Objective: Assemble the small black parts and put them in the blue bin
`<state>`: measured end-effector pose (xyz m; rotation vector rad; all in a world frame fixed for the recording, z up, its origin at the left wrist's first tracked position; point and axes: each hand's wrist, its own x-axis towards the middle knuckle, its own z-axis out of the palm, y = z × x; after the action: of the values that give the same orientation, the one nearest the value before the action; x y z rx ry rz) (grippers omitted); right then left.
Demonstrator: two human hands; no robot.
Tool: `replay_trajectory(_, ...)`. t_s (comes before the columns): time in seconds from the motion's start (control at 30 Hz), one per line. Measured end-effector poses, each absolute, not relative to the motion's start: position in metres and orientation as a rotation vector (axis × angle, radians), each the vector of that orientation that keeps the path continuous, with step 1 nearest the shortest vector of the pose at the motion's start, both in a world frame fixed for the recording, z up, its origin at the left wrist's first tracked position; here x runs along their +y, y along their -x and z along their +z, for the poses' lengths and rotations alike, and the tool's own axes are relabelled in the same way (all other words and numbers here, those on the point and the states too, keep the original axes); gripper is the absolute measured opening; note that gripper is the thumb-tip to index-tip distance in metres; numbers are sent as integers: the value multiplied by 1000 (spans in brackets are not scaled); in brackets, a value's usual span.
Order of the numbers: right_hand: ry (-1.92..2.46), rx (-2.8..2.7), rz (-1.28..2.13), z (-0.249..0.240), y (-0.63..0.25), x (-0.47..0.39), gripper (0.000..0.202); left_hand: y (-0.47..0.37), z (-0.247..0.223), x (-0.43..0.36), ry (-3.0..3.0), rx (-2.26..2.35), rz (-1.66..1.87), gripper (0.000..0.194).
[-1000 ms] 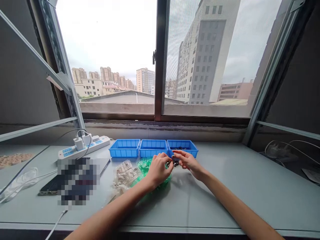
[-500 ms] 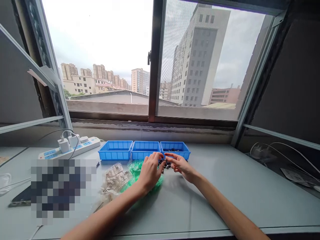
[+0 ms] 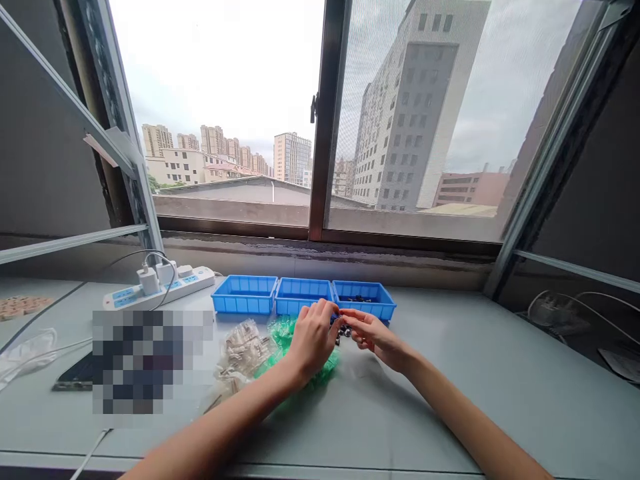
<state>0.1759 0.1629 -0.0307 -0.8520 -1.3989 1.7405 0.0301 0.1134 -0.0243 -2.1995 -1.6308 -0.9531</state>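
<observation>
My left hand (image 3: 313, 339) and my right hand (image 3: 376, 339) meet fingertip to fingertip just in front of the blue bins. Both are pinched closed, and whatever sits between the fingers is too small to make out. Below the fingertips lies a small pile of black and silvery parts (image 3: 345, 331), partly hidden by my hands. A crumpled green plastic bag (image 3: 327, 368) spreads under my left hand and wrist. To its left rests a clear plastic bag (image 3: 245, 350) with small pieces in it.
Three blue bins stand in a row: a left bin (image 3: 244, 305), a middle bin (image 3: 303, 305) and a right bin (image 3: 367, 310) with small dark parts inside. A white power strip (image 3: 200, 279) with plugs lies at the back left. A blurred dark object (image 3: 143, 363) is at the left.
The fingertips of both hands have drawn together and now touch. The camera has turned a little, so the scene sits further right in view.
</observation>
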Motion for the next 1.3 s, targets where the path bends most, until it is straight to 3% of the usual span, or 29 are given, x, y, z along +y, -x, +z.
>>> replay_trajectory(0.27,888,-1295,1557,-29,-179,171,44,-28,-24,115,2250,-1458,-840,8)
replay_trajectory(0.6,1049,-1183,1217,-31,-197,191,43,-31,-24,113,2284,-1385,-809,32)
replay_trajectory(0.83,1153,-1344,762,-39,-204,199,40,-32,-25,112,2318,-1423,-776,27)
replay_trajectory(1.07,1211,-1387,527,-41,-210,202,34,-31,-23,112,2283,-1467,-752,21)
replay_trajectory(1.3,1241,-1407,570,-38,-211,200,33,-29,-20,114,2175,-1604,-765,16)
